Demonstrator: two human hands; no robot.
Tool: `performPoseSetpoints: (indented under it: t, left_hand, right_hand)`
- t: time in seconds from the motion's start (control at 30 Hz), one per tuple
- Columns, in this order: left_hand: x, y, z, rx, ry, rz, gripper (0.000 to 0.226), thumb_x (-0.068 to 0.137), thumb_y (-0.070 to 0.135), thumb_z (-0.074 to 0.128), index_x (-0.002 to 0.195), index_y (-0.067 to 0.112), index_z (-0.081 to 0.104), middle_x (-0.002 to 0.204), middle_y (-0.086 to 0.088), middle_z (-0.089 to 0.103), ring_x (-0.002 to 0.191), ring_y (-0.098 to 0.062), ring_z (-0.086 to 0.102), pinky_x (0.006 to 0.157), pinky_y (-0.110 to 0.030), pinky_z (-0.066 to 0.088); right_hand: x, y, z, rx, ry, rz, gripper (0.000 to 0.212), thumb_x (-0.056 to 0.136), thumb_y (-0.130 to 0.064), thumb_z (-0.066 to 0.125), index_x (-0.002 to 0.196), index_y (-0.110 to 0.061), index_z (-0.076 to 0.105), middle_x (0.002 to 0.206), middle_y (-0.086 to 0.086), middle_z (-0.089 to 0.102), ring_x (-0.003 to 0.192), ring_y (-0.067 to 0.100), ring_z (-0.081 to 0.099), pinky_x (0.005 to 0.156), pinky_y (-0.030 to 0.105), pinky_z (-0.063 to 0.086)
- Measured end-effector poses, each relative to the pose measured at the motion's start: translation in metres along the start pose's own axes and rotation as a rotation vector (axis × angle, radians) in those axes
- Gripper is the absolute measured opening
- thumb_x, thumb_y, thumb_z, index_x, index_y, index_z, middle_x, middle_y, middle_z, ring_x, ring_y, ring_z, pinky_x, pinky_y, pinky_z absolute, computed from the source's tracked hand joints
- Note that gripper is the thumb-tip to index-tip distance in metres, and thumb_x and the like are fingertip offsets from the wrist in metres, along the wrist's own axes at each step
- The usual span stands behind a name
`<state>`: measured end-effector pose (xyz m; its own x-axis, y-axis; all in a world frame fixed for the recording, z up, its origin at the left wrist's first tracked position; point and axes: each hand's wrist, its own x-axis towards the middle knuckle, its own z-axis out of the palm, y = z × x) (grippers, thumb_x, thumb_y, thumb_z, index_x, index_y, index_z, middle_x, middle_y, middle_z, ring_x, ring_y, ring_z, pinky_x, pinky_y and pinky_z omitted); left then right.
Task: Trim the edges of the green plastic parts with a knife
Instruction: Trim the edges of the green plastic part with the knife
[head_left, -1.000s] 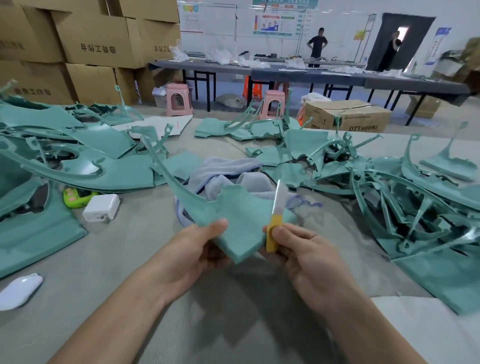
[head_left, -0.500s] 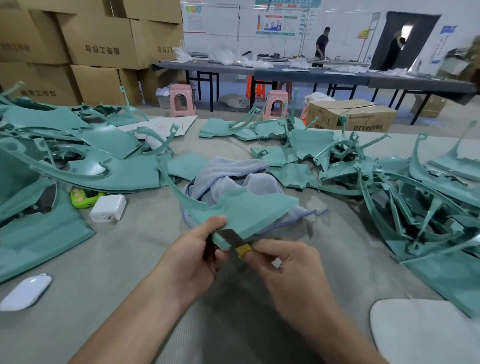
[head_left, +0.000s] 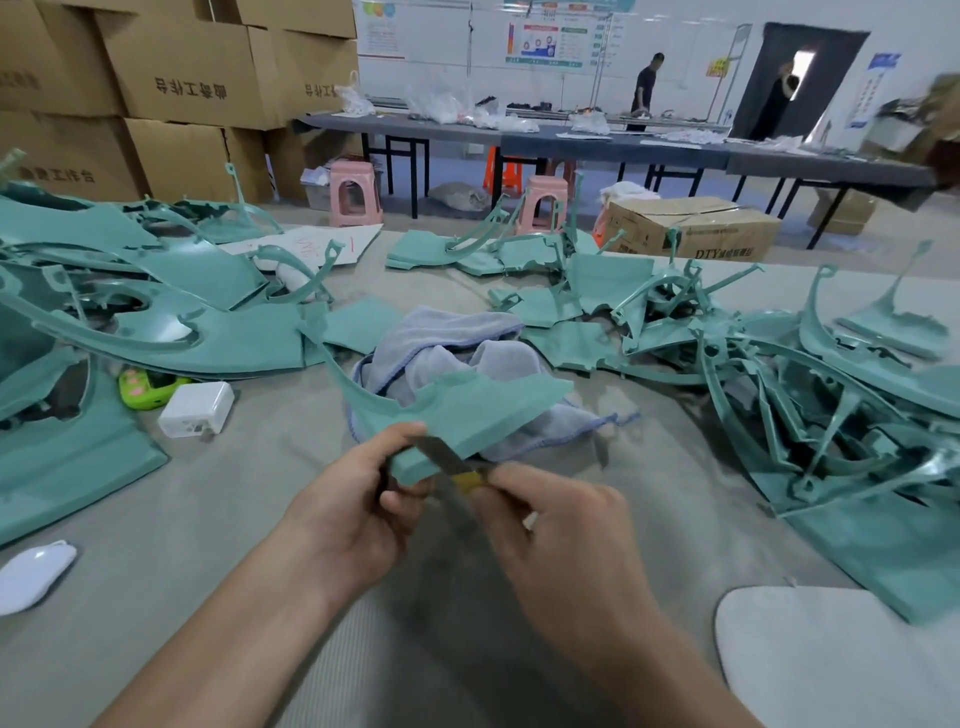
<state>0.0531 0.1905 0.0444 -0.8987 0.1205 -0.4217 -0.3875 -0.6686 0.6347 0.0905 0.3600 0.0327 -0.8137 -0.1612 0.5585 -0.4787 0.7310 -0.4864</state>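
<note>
I pinch the green part (head_left: 457, 415) in my left hand (head_left: 358, 514), raised over the table (head_left: 260, 519), so its near edge faces the blade. My right hand (head_left: 566, 540) is clamped on the knife (head_left: 452, 462), blade laid against that edge. The part is matte teal, flat, with one long curved arm.

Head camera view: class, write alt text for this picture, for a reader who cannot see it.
The left hand holds a flat green plastic part above a grey table while the right hand presses a yellow-handled knife against its near edge. A crumpled grey cloth lies behind, with piles of green plastic parts on both sides.
</note>
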Motion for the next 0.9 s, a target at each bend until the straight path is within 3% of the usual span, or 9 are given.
performPoseSetpoints:
  t: [0.13, 0.2, 0.3, 0.43, 0.6, 0.67, 0.73, 0.8, 0.9]
  left_hand:
    - [0.000, 0.004, -0.003, -0.052, -0.049, -0.034, 0.011, 0.076, 0.013, 0.065, 0.083, 0.012, 0.057, 0.056, 0.000, 0.047, 0.037, -0.001, 0.039, 0.026, -0.008, 0.028]
    - [0.000, 0.005, -0.004, -0.065, -0.043, -0.024, 0.010, 0.076, 0.013, 0.065, 0.081, 0.012, 0.056, 0.055, 0.000, 0.046, 0.036, -0.001, 0.038, 0.026, -0.008, 0.027]
    - [0.001, 0.005, -0.003, -0.068, -0.039, -0.012, 0.011, 0.075, 0.013, 0.065, 0.081, 0.012, 0.055, 0.054, 0.001, 0.045, 0.034, -0.002, 0.037, 0.025, -0.007, 0.027]
    - [0.000, 0.004, -0.003, -0.059, -0.028, -0.012, 0.013, 0.076, 0.015, 0.065, 0.083, 0.013, 0.054, 0.056, 0.002, 0.044, 0.034, -0.002, 0.039, 0.026, -0.007, 0.027]
    - [-0.001, 0.002, -0.001, -0.057, 0.003, -0.043, 0.008, 0.074, 0.014, 0.067, 0.070, 0.006, 0.068, 0.057, -0.002, 0.052, 0.028, -0.003, 0.038, 0.024, -0.009, 0.027]
    - [-0.002, 0.003, -0.001, -0.086, -0.026, -0.049, 0.006, 0.075, 0.012, 0.065, 0.076, 0.006, 0.065, 0.056, -0.002, 0.051, 0.031, -0.003, 0.039, 0.024, -0.009, 0.027]
    - [-0.002, 0.006, -0.004, -0.116, -0.061, -0.052, 0.009, 0.079, 0.012, 0.062, 0.085, 0.009, 0.056, 0.057, 0.001, 0.043, 0.034, -0.002, 0.039, 0.025, -0.008, 0.027]
    - [-0.002, 0.007, -0.007, -0.120, -0.065, -0.045, 0.011, 0.080, 0.011, 0.061, 0.087, 0.012, 0.052, 0.057, 0.002, 0.039, 0.034, -0.002, 0.037, 0.025, -0.008, 0.027]
    - [-0.002, 0.005, -0.006, -0.089, -0.055, -0.025, 0.010, 0.078, 0.010, 0.062, 0.081, 0.012, 0.052, 0.053, 0.002, 0.041, 0.033, -0.002, 0.035, 0.025, -0.008, 0.026]
  right_hand:
    - [0.011, 0.029, -0.013, -0.083, 0.182, 0.333, 0.016, 0.098, -0.034, 0.062, 0.090, -0.025, 0.073, 0.070, 0.001, 0.068, 0.066, 0.025, 0.058, 0.060, 0.033, 0.025]
    - [0.008, 0.028, -0.017, -0.042, 0.221, 0.283, 0.017, 0.098, -0.037, 0.062, 0.086, -0.026, 0.070, 0.061, -0.006, 0.061, 0.059, 0.019, 0.053, 0.056, 0.032, 0.027]
    - [-0.001, 0.000, -0.007, 0.055, 0.130, 0.128, 0.024, 0.094, -0.041, 0.061, 0.077, -0.024, 0.060, 0.057, -0.009, 0.050, 0.057, 0.016, 0.045, 0.051, 0.026, 0.034]
    - [0.000, -0.006, 0.002, 0.100, 0.166, 0.100, 0.018, 0.093, -0.035, 0.062, 0.082, -0.021, 0.065, 0.061, -0.006, 0.048, 0.056, 0.018, 0.045, 0.050, 0.029, 0.038]
    - [-0.007, -0.009, 0.008, -0.065, 0.000, -0.093, 0.029, 0.095, -0.035, 0.063, 0.071, -0.019, 0.055, 0.058, -0.001, 0.060, 0.056, 0.023, 0.051, 0.051, 0.034, 0.037]
    - [0.001, -0.004, 0.009, -0.129, 0.057, -0.007, 0.026, 0.095, -0.032, 0.063, 0.073, -0.018, 0.059, 0.062, 0.003, 0.066, 0.059, 0.029, 0.057, 0.052, 0.036, 0.038]
    - [0.013, 0.011, 0.002, -0.145, 0.134, 0.232, 0.024, 0.098, -0.033, 0.060, 0.082, -0.017, 0.067, 0.072, 0.007, 0.070, 0.071, 0.036, 0.062, 0.059, 0.037, 0.034]
    - [0.015, 0.027, -0.008, -0.117, 0.201, 0.335, 0.022, 0.099, -0.035, 0.058, 0.089, -0.019, 0.071, 0.072, 0.003, 0.070, 0.071, 0.029, 0.062, 0.062, 0.035, 0.028]
    - [0.004, 0.016, -0.012, 0.045, 0.199, 0.148, 0.019, 0.097, -0.037, 0.060, 0.087, -0.024, 0.070, 0.056, -0.008, 0.054, 0.052, 0.005, 0.048, 0.055, 0.023, 0.035]
